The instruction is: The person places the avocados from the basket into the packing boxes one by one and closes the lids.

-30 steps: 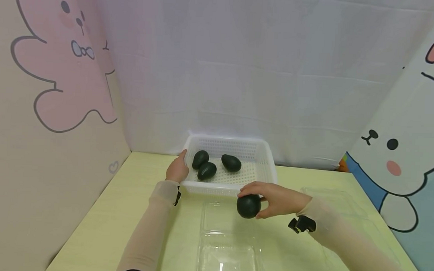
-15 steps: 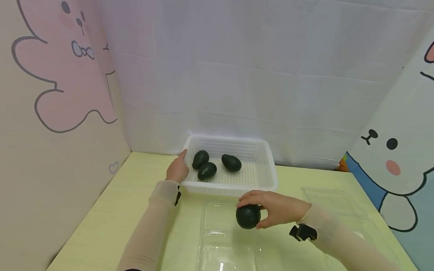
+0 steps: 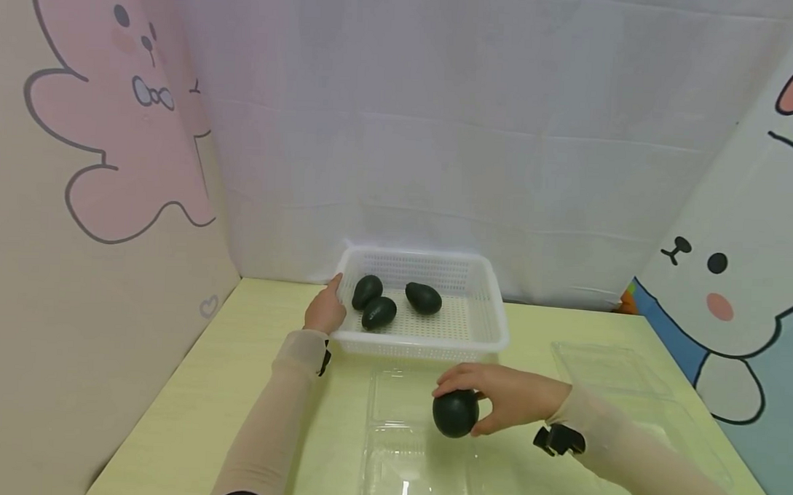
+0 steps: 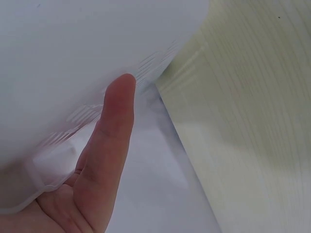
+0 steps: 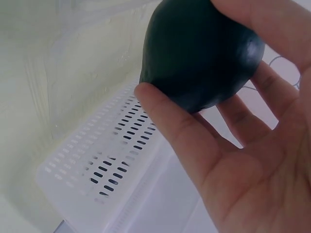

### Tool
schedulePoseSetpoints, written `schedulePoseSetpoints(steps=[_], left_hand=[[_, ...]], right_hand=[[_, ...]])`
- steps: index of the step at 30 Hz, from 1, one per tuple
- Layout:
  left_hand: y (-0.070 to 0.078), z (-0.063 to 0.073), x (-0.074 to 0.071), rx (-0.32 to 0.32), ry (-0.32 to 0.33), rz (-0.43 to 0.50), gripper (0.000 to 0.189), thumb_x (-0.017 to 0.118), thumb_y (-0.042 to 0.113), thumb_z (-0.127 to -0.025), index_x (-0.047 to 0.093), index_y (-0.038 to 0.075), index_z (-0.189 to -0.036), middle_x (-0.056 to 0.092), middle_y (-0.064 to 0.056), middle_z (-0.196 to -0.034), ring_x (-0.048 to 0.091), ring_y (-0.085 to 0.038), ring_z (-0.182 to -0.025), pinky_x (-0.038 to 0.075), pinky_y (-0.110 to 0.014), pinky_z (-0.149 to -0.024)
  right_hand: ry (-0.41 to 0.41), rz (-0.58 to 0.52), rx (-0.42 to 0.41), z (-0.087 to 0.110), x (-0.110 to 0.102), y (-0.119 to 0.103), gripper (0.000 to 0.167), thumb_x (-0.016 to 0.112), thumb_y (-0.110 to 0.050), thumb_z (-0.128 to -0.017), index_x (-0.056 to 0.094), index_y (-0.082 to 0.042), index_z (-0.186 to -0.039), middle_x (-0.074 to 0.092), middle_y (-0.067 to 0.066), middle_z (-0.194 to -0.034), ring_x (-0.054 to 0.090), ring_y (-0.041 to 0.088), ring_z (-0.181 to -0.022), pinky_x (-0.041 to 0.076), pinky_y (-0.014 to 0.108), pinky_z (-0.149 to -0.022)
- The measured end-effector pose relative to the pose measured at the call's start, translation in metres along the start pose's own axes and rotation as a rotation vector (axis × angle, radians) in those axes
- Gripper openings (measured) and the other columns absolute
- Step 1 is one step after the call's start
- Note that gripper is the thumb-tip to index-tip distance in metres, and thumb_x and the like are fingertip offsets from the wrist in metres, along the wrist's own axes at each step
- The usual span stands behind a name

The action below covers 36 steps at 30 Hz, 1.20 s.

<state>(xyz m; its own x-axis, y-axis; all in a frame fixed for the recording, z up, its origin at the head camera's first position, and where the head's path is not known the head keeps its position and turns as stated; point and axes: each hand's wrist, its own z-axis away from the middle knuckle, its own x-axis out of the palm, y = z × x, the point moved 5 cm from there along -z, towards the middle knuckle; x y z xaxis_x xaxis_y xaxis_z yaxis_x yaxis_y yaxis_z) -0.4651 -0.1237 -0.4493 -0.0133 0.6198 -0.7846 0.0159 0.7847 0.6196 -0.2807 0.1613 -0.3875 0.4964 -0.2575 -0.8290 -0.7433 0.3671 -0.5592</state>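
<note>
In the head view my right hand [image 3: 506, 393] holds a dark green avocado [image 3: 455, 413] between curled fingers and thumb. It hangs over a clear plastic clamshell box [image 3: 396, 440] lying spread on the table. In the right wrist view the avocado [image 5: 199, 53] is gripped at its sides, its surface smooth and dark. My left hand [image 3: 325, 310] grips the left rim of a white perforated basket [image 3: 426, 343]. One long finger [image 4: 114, 126] lies against the outside wall in the left wrist view, and the thumb is hidden. Three avocados [image 3: 379, 313] lie inside the basket.
More clear plastic packaging [image 3: 615, 368] lies on the pale yellow table [image 3: 187, 415] at the right. Behind the basket hangs a white cloth [image 3: 406, 168]. Cartoon-printed side panels [image 3: 138, 144] border the table left and right.
My right hand has moved toward the front of the table with the avocado, away from the basket and further over the clear box. The left hand and basket have stayed in place.
</note>
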Motion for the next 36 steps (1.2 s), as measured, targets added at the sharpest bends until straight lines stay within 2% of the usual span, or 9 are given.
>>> schedulePoseSetpoints(steps=[7, 16, 20, 29, 36], left_hand=[[-0.001, -0.002, 0.001, 0.009, 0.017, -0.023, 0.069, 0.047, -0.002, -0.089, 0.028, 0.012, -0.154, 0.066, -0.021, -0.106, 0.050, -0.024, -0.066, 0.038, -0.037, -0.057], [0.000, 0.000, 0.001, 0.009, 0.005, 0.001, 0.069, 0.045, -0.003, -0.091, 0.025, 0.012, -0.155, 0.064, -0.018, -0.086, 0.039, -0.020, -0.057, 0.032, -0.034, -0.052], [0.001, 0.000, 0.001, 0.006, 0.011, -0.006, 0.067, 0.045, -0.002, -0.092, 0.026, 0.013, -0.154, 0.063, -0.018, -0.083, 0.037, -0.019, -0.055, 0.031, -0.033, -0.050], [0.000, -0.002, 0.002, 0.002, -0.001, -0.011, 0.066, 0.045, 0.000, -0.093, 0.025, 0.014, -0.155, 0.063, -0.017, -0.082, 0.037, -0.020, -0.055, 0.031, -0.033, -0.050], [-0.002, -0.003, 0.003, 0.003, -0.002, -0.007, 0.065, 0.044, 0.001, -0.094, 0.025, 0.014, -0.155, 0.065, -0.020, -0.094, 0.039, -0.021, -0.056, 0.032, -0.034, -0.052]], right_hand=[[-0.011, 0.086, -0.035, 0.001, 0.004, -0.009, 0.066, 0.082, -0.011, -0.074, 0.055, -0.017, -0.134, 0.050, 0.004, -0.136, 0.050, 0.019, -0.121, 0.046, 0.031, -0.095], [-0.041, 0.125, -0.048, 0.002, 0.013, -0.014, 0.065, 0.081, -0.013, -0.076, 0.054, -0.020, -0.134, 0.051, 0.004, -0.136, 0.049, 0.016, -0.123, 0.043, 0.031, -0.098], [-0.054, 0.118, -0.050, 0.003, 0.016, -0.015, 0.065, 0.081, -0.014, -0.076, 0.054, -0.020, -0.135, 0.051, 0.003, -0.136, 0.049, 0.015, -0.123, 0.042, 0.030, -0.099], [-0.089, 0.095, -0.063, 0.001, 0.023, -0.020, 0.062, 0.080, -0.015, -0.078, 0.054, -0.020, -0.134, 0.051, 0.002, -0.136, 0.049, 0.015, -0.122, 0.043, 0.030, -0.097], [-0.114, 0.083, -0.094, 0.001, 0.033, -0.021, 0.061, 0.079, -0.015, -0.079, 0.054, -0.019, -0.134, 0.052, 0.005, -0.134, 0.049, 0.015, -0.121, 0.043, 0.029, -0.097]])
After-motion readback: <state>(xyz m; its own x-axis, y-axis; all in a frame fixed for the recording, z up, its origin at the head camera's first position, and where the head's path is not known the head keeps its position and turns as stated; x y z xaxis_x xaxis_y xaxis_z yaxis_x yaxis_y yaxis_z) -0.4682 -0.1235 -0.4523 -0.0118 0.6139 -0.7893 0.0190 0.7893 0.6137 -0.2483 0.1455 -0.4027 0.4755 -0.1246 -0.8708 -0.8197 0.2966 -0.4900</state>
